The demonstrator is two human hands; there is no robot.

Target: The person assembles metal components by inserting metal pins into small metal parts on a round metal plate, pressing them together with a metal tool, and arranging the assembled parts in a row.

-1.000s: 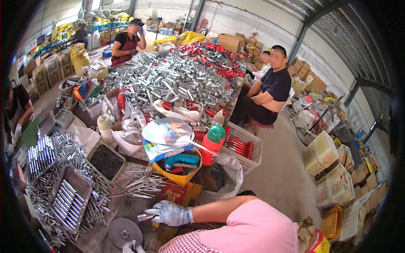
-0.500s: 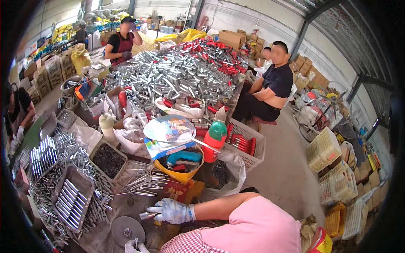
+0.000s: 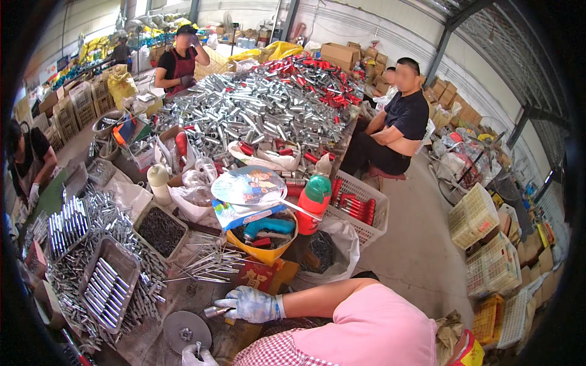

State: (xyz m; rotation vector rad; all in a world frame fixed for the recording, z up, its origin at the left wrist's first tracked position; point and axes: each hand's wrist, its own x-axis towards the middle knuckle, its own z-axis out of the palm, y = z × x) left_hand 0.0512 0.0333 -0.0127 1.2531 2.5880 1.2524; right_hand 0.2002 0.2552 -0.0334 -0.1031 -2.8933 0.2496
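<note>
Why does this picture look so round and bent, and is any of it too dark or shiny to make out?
Head view: fisheye lens bows the roof beams and leaves black corners. Daylight is even, with glints on the pile of metal tubes. The gloved right hand is sharp; the left hand is cut off at the lower edge.

workshop | metal tube heap (image 3: 262, 110) | sorting trays (image 3: 107, 283) | stacked crates (image 3: 488, 268)
</note>
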